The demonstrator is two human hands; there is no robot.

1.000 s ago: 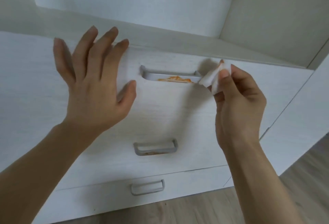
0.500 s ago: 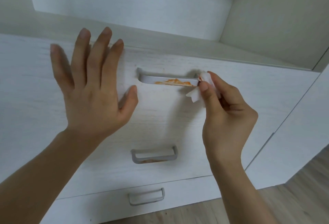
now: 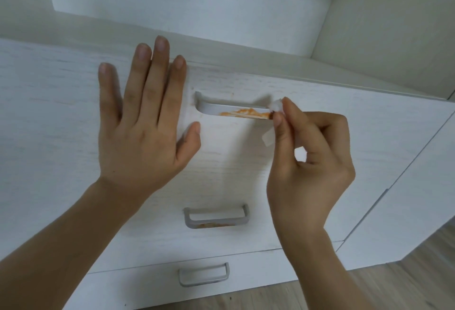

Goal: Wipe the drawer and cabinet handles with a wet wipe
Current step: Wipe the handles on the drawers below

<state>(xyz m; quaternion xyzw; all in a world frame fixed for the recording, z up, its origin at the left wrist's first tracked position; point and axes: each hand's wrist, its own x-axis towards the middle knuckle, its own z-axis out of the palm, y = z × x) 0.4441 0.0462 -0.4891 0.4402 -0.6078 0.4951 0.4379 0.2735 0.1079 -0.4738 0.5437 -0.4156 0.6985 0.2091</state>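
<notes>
Left hand (image 3: 144, 125) flat on drawer front (image 3: 61, 112), right hand (image 3: 310, 159) pinching wet wipe (image 3: 277, 106) against smeared top handle (image 3: 234, 110).

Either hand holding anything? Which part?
Right hand pinches the wet wipe near its top end. Left hand holds nothing.

No readable text anywhere in view.

The white drawer fronts (image 3: 320, 137), the grey metal handles (image 3: 216, 218) and the wet wipe (image 3: 277, 105) carry no lettering, labels, brand marks, numbers or signs.
</notes>
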